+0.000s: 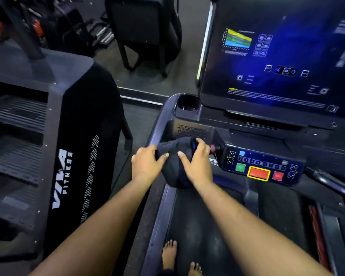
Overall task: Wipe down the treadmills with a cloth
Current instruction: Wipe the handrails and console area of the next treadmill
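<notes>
left hand [145, 163] and right hand [197, 164], both closed on the bunched dark fabric cloth [175, 166] at the black treadmill's console [187, 128]; drifting right risks pressing lit control buttons [263, 166].

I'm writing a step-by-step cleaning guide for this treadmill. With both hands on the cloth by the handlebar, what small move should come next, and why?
Probably slide the dark cloth rightward onto the button panel. The left hand and right hand bunch it at the console's left corner, and the panel lies just beside it, uncovered.
</notes>
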`<act>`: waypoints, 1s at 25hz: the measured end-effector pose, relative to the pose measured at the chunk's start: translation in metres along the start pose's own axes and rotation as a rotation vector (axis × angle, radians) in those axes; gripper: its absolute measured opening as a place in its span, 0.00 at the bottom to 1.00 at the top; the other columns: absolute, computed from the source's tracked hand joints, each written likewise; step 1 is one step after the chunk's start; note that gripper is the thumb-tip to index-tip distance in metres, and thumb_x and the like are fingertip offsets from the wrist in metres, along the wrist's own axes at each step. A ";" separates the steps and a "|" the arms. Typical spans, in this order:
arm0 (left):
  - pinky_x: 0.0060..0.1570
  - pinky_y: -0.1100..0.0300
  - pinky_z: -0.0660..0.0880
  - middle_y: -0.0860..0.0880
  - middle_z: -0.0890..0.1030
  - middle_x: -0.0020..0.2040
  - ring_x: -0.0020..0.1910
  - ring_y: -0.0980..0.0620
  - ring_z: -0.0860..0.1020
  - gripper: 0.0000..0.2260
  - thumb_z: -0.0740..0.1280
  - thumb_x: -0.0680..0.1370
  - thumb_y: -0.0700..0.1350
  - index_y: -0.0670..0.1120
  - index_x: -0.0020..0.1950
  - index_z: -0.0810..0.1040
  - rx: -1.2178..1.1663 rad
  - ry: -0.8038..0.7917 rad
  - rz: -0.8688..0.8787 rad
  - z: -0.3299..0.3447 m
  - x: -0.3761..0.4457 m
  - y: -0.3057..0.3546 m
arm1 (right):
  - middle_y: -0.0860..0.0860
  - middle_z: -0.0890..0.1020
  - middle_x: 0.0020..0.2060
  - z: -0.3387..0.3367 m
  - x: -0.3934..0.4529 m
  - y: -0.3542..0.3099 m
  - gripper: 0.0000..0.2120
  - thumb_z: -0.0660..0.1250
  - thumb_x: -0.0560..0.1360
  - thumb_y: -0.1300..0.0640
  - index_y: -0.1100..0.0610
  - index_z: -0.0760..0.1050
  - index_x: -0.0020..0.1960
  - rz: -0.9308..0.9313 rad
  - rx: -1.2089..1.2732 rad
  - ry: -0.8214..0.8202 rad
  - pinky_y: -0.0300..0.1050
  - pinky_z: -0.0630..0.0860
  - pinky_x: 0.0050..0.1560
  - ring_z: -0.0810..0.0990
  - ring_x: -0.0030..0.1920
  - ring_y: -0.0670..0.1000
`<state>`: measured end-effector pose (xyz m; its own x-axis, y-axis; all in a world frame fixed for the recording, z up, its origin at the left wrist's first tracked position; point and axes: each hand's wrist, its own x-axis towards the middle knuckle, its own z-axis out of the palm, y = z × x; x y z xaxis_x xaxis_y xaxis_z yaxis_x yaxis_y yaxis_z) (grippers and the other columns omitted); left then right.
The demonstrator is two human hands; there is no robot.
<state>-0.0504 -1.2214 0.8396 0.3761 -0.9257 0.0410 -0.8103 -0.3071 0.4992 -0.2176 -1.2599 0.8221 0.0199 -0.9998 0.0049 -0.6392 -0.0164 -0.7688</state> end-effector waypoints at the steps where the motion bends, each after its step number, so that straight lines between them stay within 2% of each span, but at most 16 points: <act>1: 0.53 0.48 0.72 0.48 0.80 0.51 0.56 0.44 0.76 0.16 0.69 0.75 0.60 0.47 0.51 0.78 0.041 -0.009 0.028 0.008 0.022 -0.002 | 0.56 0.66 0.68 0.008 0.016 -0.005 0.36 0.70 0.75 0.45 0.55 0.58 0.75 -0.005 -0.126 0.065 0.58 0.74 0.62 0.72 0.66 0.60; 3: 0.58 0.45 0.70 0.48 0.77 0.60 0.63 0.45 0.72 0.17 0.68 0.76 0.58 0.46 0.55 0.77 0.126 -0.055 0.073 0.024 0.056 -0.011 | 0.57 0.65 0.72 0.029 0.037 -0.012 0.36 0.68 0.74 0.47 0.54 0.57 0.77 -0.152 -0.470 0.161 0.62 0.69 0.66 0.67 0.70 0.60; 6: 0.67 0.44 0.66 0.48 0.69 0.73 0.73 0.46 0.64 0.19 0.66 0.79 0.52 0.45 0.67 0.73 0.121 -0.136 0.138 0.048 0.075 -0.031 | 0.54 0.62 0.78 0.070 0.044 0.006 0.37 0.65 0.74 0.46 0.55 0.58 0.79 -0.494 -0.779 -0.082 0.68 0.52 0.75 0.57 0.78 0.58; 8: 0.73 0.45 0.60 0.49 0.62 0.78 0.78 0.49 0.57 0.23 0.61 0.82 0.49 0.48 0.76 0.63 0.012 -0.170 0.126 0.053 0.070 -0.034 | 0.53 0.64 0.77 0.079 0.040 0.026 0.35 0.62 0.76 0.45 0.56 0.58 0.79 -0.558 -0.876 -0.122 0.68 0.47 0.76 0.58 0.79 0.55; 10: 0.77 0.45 0.53 0.53 0.55 0.81 0.80 0.53 0.50 0.25 0.57 0.84 0.47 0.52 0.81 0.54 -0.073 -0.228 0.132 0.052 0.073 -0.033 | 0.53 0.73 0.71 0.079 0.048 0.028 0.31 0.57 0.76 0.45 0.57 0.65 0.76 -0.550 -0.926 -0.096 0.65 0.54 0.75 0.69 0.73 0.55; 11: 0.78 0.45 0.50 0.55 0.53 0.81 0.80 0.55 0.47 0.25 0.56 0.84 0.47 0.53 0.81 0.53 -0.087 -0.261 0.145 0.054 0.081 -0.035 | 0.53 0.78 0.65 0.083 0.060 0.019 0.28 0.55 0.76 0.44 0.56 0.71 0.71 -0.523 -0.938 -0.136 0.62 0.60 0.72 0.75 0.67 0.55; 12: 0.78 0.45 0.48 0.56 0.52 0.82 0.80 0.56 0.45 0.24 0.55 0.85 0.46 0.53 0.81 0.54 -0.087 -0.292 0.147 0.055 0.085 -0.039 | 0.53 0.82 0.59 0.086 0.071 0.006 0.25 0.54 0.76 0.44 0.55 0.75 0.65 -0.484 -0.945 -0.205 0.60 0.66 0.66 0.79 0.60 0.56; 14: 0.78 0.45 0.47 0.57 0.50 0.82 0.80 0.57 0.43 0.24 0.54 0.85 0.45 0.52 0.81 0.54 -0.090 -0.324 0.149 0.055 0.086 -0.043 | 0.53 0.84 0.51 0.088 0.091 -0.011 0.21 0.52 0.78 0.43 0.54 0.77 0.56 -0.435 -0.955 -0.304 0.55 0.70 0.56 0.81 0.50 0.57; 16: 0.79 0.45 0.46 0.57 0.49 0.82 0.80 0.56 0.42 0.24 0.54 0.85 0.44 0.51 0.81 0.54 -0.082 -0.337 0.156 0.054 0.086 -0.043 | 0.54 0.83 0.52 0.084 0.090 -0.008 0.22 0.52 0.79 0.42 0.54 0.75 0.61 -0.447 -0.956 -0.292 0.56 0.70 0.57 0.81 0.51 0.57; 19: 0.78 0.43 0.47 0.56 0.47 0.82 0.80 0.54 0.42 0.25 0.53 0.85 0.45 0.50 0.81 0.52 -0.038 -0.340 0.181 0.055 0.085 -0.044 | 0.55 0.78 0.61 0.066 0.060 0.027 0.27 0.55 0.80 0.39 0.54 0.69 0.71 -0.530 -1.011 -0.213 0.61 0.66 0.68 0.76 0.62 0.58; 21: 0.78 0.42 0.48 0.54 0.46 0.82 0.80 0.53 0.41 0.25 0.53 0.85 0.46 0.49 0.82 0.50 0.007 -0.342 0.203 0.056 0.086 -0.043 | 0.55 0.77 0.62 0.056 0.054 0.035 0.27 0.55 0.80 0.38 0.54 0.70 0.70 -0.552 -1.051 -0.149 0.60 0.66 0.67 0.75 0.63 0.58; 25: 0.78 0.42 0.47 0.54 0.45 0.82 0.81 0.52 0.41 0.26 0.52 0.84 0.47 0.49 0.82 0.49 0.048 -0.340 0.202 0.057 0.085 -0.042 | 0.54 0.84 0.49 0.065 0.100 -0.011 0.29 0.47 0.79 0.33 0.52 0.79 0.55 -0.320 -0.988 -0.344 0.55 0.69 0.53 0.80 0.52 0.58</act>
<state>-0.0100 -1.2997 0.7728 0.0435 -0.9864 -0.1585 -0.8759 -0.1140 0.4689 -0.1585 -1.3593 0.7896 0.4104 -0.8931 -0.1844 -0.8979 -0.4310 0.0892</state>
